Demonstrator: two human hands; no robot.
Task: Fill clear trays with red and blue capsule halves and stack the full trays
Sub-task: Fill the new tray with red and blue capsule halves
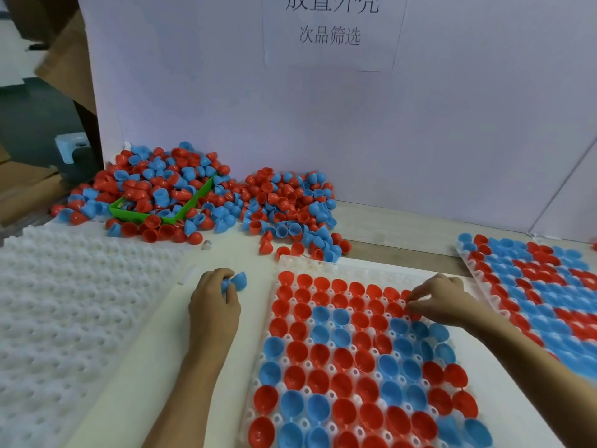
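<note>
Right hand fingertips pinched on a red half at the working tray, upper right rows. Left hand curled around blue halves, held just left of that tray. Filling step, nearly done; far row unfilled. Next: seat the red half, feed blue ones across. Loose pile behind; filled tray right; empty trays left.

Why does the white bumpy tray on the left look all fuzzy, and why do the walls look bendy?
Head view: the wide lens bends straight lines near the edges and stretches the empty tray; the left hand with its blue capsule half looks slightly soft; the light is even, with only faint shadows.
</note>
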